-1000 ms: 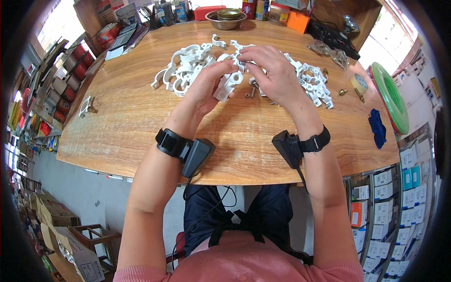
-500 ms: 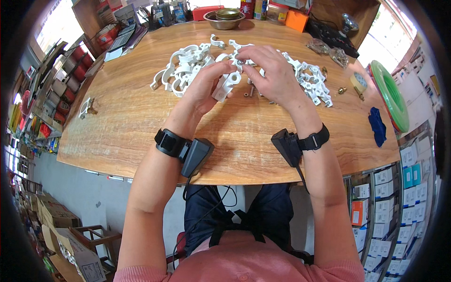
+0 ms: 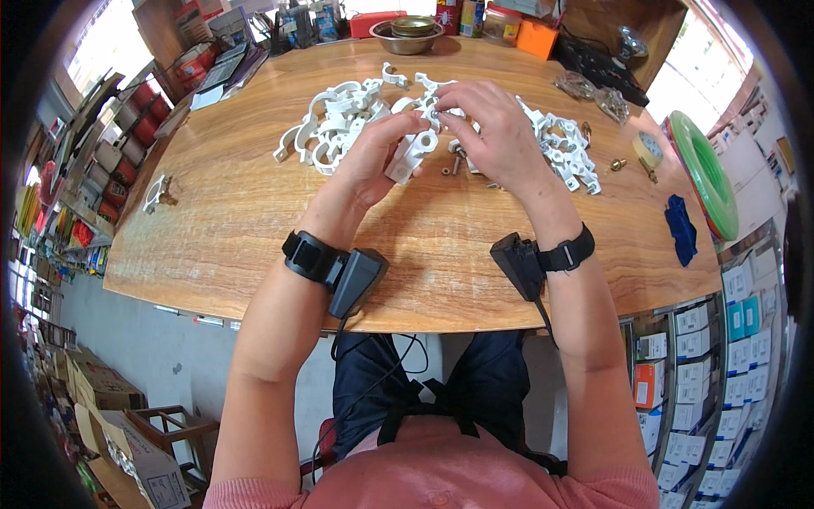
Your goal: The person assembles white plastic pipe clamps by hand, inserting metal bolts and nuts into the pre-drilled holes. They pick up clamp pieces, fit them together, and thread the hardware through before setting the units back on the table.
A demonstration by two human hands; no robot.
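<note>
Left hand curled around a white plastic pipe clamp, fingers closed on its upper part, the clamp's lower end protruding toward the person above the wooden table; right hand arched over the same clamp from the other side, fingertips drawn together at its top; whether they pinch a small part there cannot be told, the contact point being covered by the fingers. Clamp held just in front of a heap of like white clamps, with a second heap partly hidden behind the right hand; loose screws lying on the table just beside the held clamp. A black device is strapped to each wrist; a lone clamp lies well apart at the table's left edge; a green coil at the right edge is bent by the lens; small brass fittings too small to make out.
</note>
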